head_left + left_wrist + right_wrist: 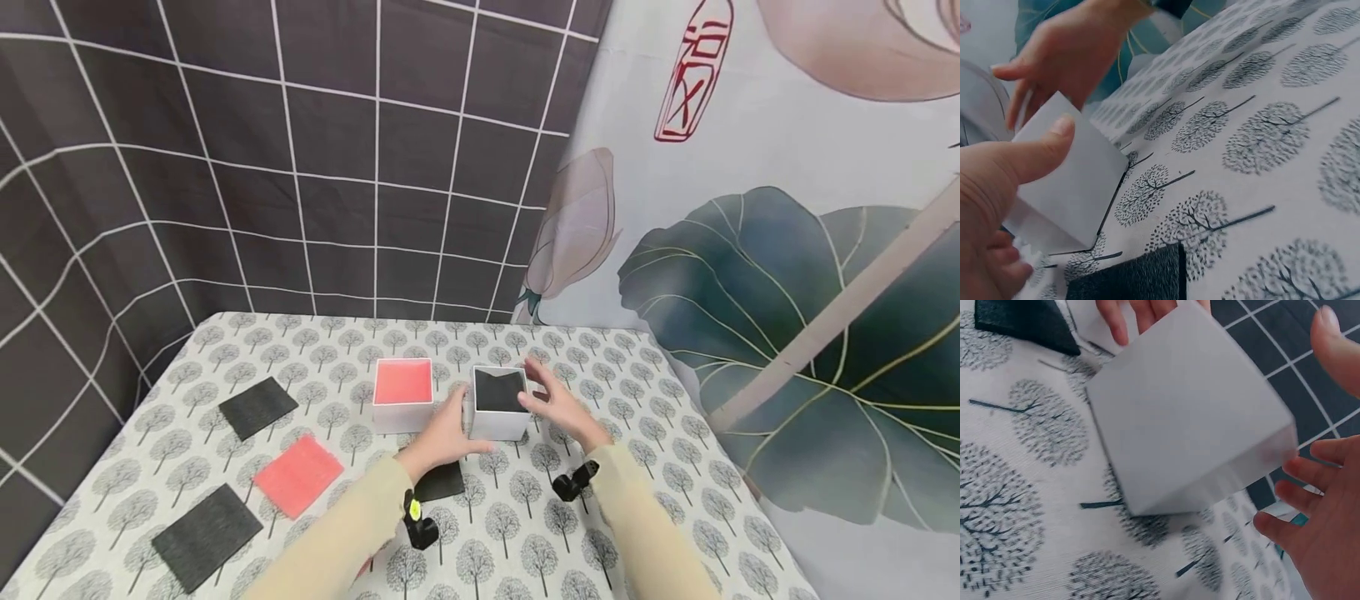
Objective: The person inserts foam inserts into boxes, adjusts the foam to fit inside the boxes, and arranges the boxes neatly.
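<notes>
A white open-topped box (498, 427) stands between the two hands, with a black sheet (498, 392) inside it that looks like felt. My left hand (444, 429) is at the box's left side, thumb extended toward the front and fingers spread along the side. In the left wrist view the thumb overlaps the box (1079, 175); contact cannot be made out. The right hand (561, 406) is at the right side with fingers apart and loosely bent. Its fingertips (1266, 522) are close to the box edge. Left of this box stands a second white box (403, 419) with a coral-red sheet (403, 382) inside.
Under the left wrist lies a black square (442, 482), partly hidden. Farther left lie a black square (258, 407), a red square (298, 475) and another black square (207, 535). The tree-print cloth (540, 554) covers the table; a dark grid-patterned curtain (330, 200) hangs behind.
</notes>
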`<state>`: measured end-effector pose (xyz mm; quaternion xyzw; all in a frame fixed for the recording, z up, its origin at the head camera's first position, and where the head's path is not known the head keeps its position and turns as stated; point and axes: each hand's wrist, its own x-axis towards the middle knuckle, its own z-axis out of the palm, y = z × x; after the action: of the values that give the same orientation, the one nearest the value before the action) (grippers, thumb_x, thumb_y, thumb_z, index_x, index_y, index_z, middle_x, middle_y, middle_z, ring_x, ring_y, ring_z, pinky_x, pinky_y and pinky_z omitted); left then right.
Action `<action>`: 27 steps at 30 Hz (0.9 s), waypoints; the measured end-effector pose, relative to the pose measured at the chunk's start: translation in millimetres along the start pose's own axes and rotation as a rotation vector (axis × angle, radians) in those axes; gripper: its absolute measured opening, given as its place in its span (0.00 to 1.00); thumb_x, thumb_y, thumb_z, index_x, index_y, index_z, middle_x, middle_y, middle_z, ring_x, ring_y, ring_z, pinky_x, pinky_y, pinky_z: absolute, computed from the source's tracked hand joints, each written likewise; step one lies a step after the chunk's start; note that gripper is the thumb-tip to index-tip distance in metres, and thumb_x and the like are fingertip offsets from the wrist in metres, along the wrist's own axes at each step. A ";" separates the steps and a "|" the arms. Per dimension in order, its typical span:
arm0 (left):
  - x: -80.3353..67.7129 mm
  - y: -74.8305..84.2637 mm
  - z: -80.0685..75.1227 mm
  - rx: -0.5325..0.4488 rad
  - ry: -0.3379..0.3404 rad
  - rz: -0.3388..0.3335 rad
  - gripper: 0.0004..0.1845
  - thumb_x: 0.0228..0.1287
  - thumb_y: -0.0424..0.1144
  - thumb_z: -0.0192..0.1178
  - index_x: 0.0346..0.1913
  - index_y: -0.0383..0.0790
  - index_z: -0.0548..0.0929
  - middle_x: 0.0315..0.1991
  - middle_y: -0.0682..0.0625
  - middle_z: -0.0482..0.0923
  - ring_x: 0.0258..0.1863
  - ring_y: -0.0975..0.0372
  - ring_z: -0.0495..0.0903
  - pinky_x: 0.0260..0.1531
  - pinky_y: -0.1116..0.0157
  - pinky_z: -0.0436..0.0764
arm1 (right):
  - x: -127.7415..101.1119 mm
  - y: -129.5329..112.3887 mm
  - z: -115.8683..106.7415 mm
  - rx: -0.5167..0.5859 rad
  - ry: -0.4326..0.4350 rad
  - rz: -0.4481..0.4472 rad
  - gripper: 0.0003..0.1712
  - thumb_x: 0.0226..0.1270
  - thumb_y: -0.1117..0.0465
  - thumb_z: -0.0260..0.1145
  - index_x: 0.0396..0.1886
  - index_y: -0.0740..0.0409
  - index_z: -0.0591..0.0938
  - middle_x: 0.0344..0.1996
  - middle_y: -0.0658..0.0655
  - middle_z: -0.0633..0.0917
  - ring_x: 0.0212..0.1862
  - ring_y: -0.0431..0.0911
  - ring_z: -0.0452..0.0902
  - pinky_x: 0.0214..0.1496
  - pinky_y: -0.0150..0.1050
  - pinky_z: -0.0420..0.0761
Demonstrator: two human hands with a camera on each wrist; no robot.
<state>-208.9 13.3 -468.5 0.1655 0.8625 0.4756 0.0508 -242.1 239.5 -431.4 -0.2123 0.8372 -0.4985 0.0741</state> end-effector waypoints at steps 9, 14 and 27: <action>-34.4 -8.7 -11.2 0.308 -0.105 0.015 0.61 0.38 0.60 0.71 0.70 0.32 0.52 0.68 0.35 0.54 0.66 0.44 0.55 0.62 0.46 0.61 | -7.7 3.9 7.0 0.053 -0.012 0.021 0.51 0.57 0.72 0.65 0.71 0.71 0.41 0.68 0.74 0.49 0.69 0.65 0.45 0.67 0.59 0.54; -57.2 -14.9 -19.2 0.438 -0.119 0.046 0.60 0.39 0.62 0.70 0.68 0.28 0.55 0.65 0.33 0.59 0.64 0.44 0.60 0.59 0.46 0.66 | -6.5 9.7 10.5 0.072 -0.020 0.040 0.58 0.52 0.70 0.69 0.72 0.67 0.39 0.69 0.72 0.48 0.69 0.65 0.45 0.67 0.58 0.55; -75.3 -36.1 -25.8 0.519 -0.083 0.042 0.64 0.32 0.62 0.73 0.67 0.24 0.56 0.64 0.31 0.58 0.64 0.42 0.58 0.60 0.47 0.65 | 2.1 24.0 23.6 0.217 0.000 0.065 0.67 0.44 0.74 0.73 0.73 0.60 0.35 0.70 0.69 0.50 0.65 0.62 0.57 0.65 0.50 0.63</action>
<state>-153.0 -50.4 -490.1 0.2102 0.9491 0.2324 0.0320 -242.8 229.6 -463.6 -0.1757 0.7849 -0.5833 0.1130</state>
